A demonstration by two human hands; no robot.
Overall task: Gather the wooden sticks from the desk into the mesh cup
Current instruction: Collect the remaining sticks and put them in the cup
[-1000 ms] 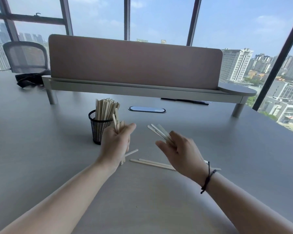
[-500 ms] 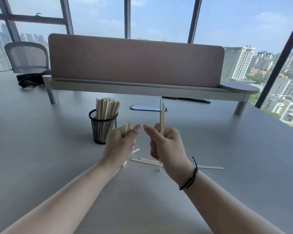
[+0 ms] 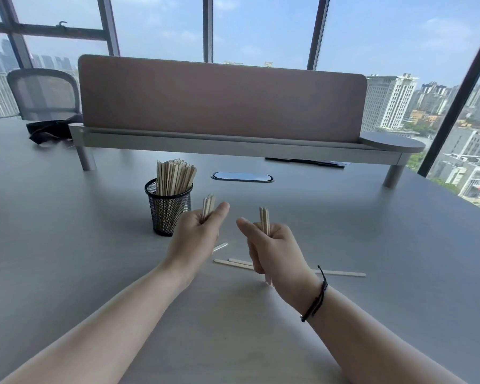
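The mesh cup (image 3: 169,210) stands upright on the grey desk (image 3: 67,259), already crowded with wooden sticks whose tops rise well above its rim. It lies forward and to the left of both hands, and the left hand (image 3: 197,234) is clearly the nearer one: its knuckles are just beside the right wall of the cup, perhaps in front of it. This hand is clenched around a small bundle of sticks (image 3: 208,206), which points almost straight up, so its long axis is already close to parallel with the sticks in the cup. The right hand (image 3: 272,248) is further to the right, apart from the cup, and it grips a second bundle (image 3: 264,221), also upright, whose lower ends come out under the palm and seem to touch the desk. Between and behind the hands, a few loose sticks (image 3: 233,262) lie flat on the desk, with their long axes running left to right. I judge that the left bundle needs only a short lift up and leftward over the rim, while the right bundle has a longer way.
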